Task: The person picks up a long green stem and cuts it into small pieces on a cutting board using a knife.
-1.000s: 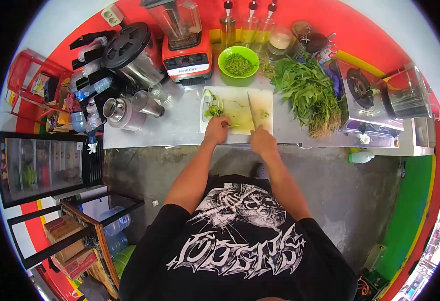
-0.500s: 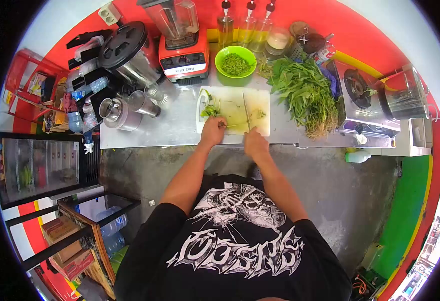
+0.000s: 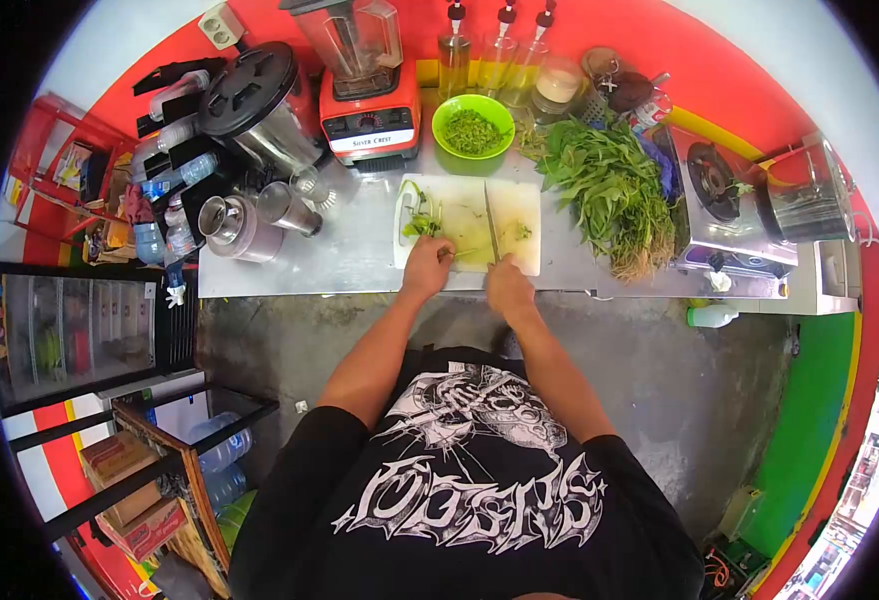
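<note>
On the white cutting board (image 3: pixel 461 188), my right hand (image 3: pixel 510 286) is closed around the handle of a knife (image 3: pixel 491 222). Its long blade points away from me, across the board. My left hand (image 3: pixel 427 264) is closed at the board's near left part, fingers pinching a thin green stem (image 3: pixel 467 251) that reaches toward the blade. Beyond that hand lies a small bunch of leafy greens (image 3: pixel 421 222). Chopped green bits (image 3: pixel 519 230) are scattered to the right of the knife. A lime-green bowl (image 3: pixel 474 165) filled with chopped greens stands just behind the board.
A large heap of leafy greens (image 3: pixel 609 190) with roots lies right of the board, beside a gas stove (image 3: pixel 714 225). Behind stand a red blender (image 3: pixel 369 115) and several pump bottles (image 3: pixel 496 62). Metal cups (image 3: pixel 287 208) are at left. The steel table's front edge (image 3: pixel 329 293) runs before me.
The view has shifted slightly. Both hands stay at nearly the same places on the board, the knife still in my right hand and the stem in my left.
</note>
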`<action>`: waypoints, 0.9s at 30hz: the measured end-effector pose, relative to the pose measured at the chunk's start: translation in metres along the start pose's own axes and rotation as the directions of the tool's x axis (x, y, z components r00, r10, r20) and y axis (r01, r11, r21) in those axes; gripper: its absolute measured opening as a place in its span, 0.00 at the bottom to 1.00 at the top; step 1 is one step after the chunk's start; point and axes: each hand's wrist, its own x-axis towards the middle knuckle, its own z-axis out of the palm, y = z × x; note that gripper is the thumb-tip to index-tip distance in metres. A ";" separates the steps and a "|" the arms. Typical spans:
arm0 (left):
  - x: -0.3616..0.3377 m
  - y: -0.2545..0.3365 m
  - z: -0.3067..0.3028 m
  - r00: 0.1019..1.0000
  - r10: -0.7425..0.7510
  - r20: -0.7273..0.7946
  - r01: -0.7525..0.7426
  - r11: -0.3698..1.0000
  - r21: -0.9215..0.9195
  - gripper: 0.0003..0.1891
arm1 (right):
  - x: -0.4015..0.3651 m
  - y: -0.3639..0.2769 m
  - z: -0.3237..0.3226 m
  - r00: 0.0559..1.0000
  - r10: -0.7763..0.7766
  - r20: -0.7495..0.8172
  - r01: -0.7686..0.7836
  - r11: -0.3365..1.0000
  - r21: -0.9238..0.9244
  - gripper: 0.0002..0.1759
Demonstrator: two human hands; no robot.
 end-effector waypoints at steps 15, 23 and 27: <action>-0.005 -0.005 0.001 0.997 0.073 -0.012 -0.073 0.997 0.033 0.06 | 0.008 -0.006 -0.006 0.997 -0.072 0.011 0.072 0.995 -0.070 0.24; -0.008 -0.002 0.001 0.993 0.113 -0.044 -0.113 0.994 0.003 0.07 | -0.005 0.007 -0.021 0.987 -0.119 0.104 0.120 0.993 0.004 0.25; -0.012 0.007 0.000 0.982 0.164 -0.089 -0.162 0.986 0.029 0.07 | -0.011 0.004 -0.006 0.998 -0.046 0.035 0.047 0.999 -0.022 0.25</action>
